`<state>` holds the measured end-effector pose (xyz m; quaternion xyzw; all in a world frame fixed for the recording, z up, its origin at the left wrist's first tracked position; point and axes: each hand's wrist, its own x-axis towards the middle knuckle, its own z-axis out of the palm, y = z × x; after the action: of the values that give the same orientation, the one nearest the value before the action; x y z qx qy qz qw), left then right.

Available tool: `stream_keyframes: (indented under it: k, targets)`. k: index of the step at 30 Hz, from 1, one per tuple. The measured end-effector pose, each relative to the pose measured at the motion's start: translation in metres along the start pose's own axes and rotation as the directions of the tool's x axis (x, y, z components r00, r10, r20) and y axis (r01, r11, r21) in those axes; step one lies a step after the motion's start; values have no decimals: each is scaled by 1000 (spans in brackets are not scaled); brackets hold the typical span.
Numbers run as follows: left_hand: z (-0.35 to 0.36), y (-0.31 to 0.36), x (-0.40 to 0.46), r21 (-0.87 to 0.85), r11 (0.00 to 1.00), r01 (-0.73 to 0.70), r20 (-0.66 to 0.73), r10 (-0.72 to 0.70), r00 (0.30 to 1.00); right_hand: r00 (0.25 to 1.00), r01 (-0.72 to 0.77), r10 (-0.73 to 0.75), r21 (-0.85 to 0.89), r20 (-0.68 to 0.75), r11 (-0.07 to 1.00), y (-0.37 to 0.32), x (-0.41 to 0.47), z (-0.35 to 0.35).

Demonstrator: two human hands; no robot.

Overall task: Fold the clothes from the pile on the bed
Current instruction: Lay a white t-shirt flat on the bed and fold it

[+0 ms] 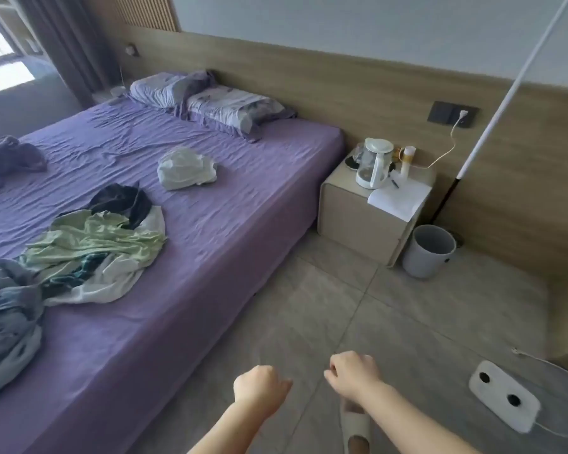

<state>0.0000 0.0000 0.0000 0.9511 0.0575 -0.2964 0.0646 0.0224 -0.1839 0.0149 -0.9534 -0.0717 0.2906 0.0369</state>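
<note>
Purple bed [210,257], clothes pile [89,247] seemingly lengthwise

Bare, sleeveless forearms; a pale slide sandal [354,427] on one foot.

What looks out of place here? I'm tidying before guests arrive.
The white sheet of paper overhangs the front corner of the beige bedside cabinet and could slip off. On the purple bed, the heap of green, white and dark clothes lies crumpled and unfolded.
</note>
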Motion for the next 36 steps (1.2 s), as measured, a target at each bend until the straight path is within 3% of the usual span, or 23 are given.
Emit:
stream_keyframes:
  k: [13,19,36]
  targets:
    - [-74,92,94,-106,980,170,30,-168,985,979,203,-199,-133,43,970,75,149,-87]
    - [-101,78,136,-108,974,197,43,-194,980,968,248,-240,-141,67,959,58,201,-112]
    - [-222,4,295,-134,978,162,-69,-172,983,983,157,-158,-18,-95,987,-8,341,-228]
